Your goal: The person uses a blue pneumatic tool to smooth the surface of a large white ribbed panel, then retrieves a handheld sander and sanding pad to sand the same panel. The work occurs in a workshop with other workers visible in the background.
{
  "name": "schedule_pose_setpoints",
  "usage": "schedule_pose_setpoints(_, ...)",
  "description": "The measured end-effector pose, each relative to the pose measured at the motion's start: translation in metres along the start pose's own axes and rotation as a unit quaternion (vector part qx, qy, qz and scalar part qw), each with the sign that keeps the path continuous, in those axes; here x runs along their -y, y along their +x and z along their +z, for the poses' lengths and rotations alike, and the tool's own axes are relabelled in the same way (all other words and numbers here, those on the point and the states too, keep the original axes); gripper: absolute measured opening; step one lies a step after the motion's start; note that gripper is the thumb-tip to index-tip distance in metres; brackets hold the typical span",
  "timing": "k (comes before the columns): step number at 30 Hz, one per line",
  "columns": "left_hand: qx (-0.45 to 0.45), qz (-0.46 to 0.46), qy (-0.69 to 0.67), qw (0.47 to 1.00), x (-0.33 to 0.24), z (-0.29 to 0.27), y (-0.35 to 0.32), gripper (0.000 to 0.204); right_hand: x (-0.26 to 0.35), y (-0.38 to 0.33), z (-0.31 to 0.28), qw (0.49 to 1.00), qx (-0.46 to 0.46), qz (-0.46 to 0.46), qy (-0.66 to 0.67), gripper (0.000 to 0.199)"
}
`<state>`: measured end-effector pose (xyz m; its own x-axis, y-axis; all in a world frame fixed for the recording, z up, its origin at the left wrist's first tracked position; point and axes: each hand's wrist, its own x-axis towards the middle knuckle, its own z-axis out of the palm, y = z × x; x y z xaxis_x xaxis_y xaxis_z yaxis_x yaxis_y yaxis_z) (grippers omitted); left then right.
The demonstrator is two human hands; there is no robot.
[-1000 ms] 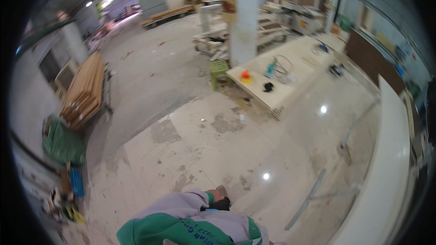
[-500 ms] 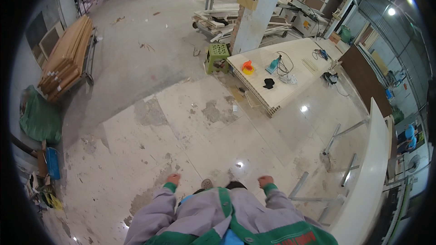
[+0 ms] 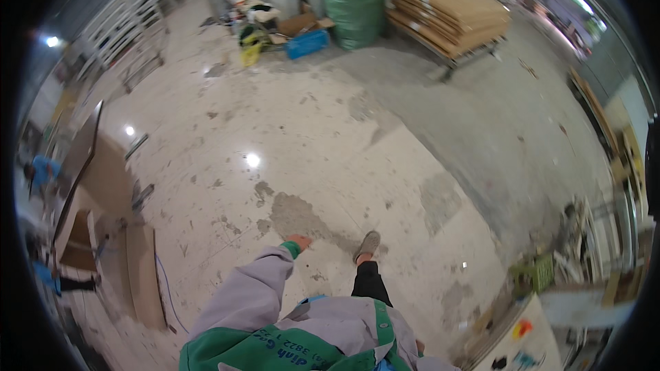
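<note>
"Over the pale floor, how is the person's left hand placed?"

"It hangs in front of the body, left of a shoe, seen against the lower edge of a grey patch."

"Is its grip together?"

"The fingers are too small and blurred to tell whether they are apart or together."

"And the right hand?"

"Only a bit of it shows past the jacket, so its grip cannot be told either."

"What lies nearest to it?"

"The worktop at the lower right, bearing an orange and yellow thing. A green stool stands near its corner."

"And farther off?"

"A green sack stands between a blue box and a stack of brown boards. A co-worker in blue shows at the far left."
</note>
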<state>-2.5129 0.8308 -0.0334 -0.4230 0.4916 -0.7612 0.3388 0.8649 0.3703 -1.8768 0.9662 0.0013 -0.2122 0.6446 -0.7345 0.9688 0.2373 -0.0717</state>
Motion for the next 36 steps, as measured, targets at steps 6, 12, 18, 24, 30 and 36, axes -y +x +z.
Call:
schedule_pose_setpoints(6, -0.087, 0.033, -0.182, 0.979, -0.098, -0.069, 0.004, 0.060, 0.074, 0.152, -0.135, 0.990, 0.126, -0.013, -0.058, 0.039)
schedule_pose_setpoints(12, -0.110, 0.045, -0.170, 0.978, -0.087, -0.112, -0.006, 0.062, 0.200, 0.322, -0.297, 0.819, 0.143, -0.223, -0.509, 0.053)
schedule_pose_setpoints(18, -0.197, -0.223, -0.325, 0.898, 0.033, -0.095, -0.038, 0.052, 0.532, 0.421, -0.470, 0.967, 0.095, -0.218, 0.096, 0.059)
schedule_pose_setpoints(24, -0.084, -0.334, -0.249, 0.905, 0.120, -0.097, -0.057, 0.044, 0.814, 0.416, -0.512, 0.945, -0.009, -0.321, 0.069, 0.035)
schedule_pose_setpoints(30, -0.109, -0.323, -0.217, 0.915, 0.156, -0.199, 0.025, 0.040, 0.888, 0.432, -0.472, 0.959, 0.114, -0.259, 0.003, 0.015)
schedule_pose_setpoints(36, -0.420, -0.207, -0.508, 0.723, 0.159, -0.546, 0.145, 0.054, 0.936, 0.491, -0.455, 0.899, 0.140, -0.209, -0.359, 0.033)
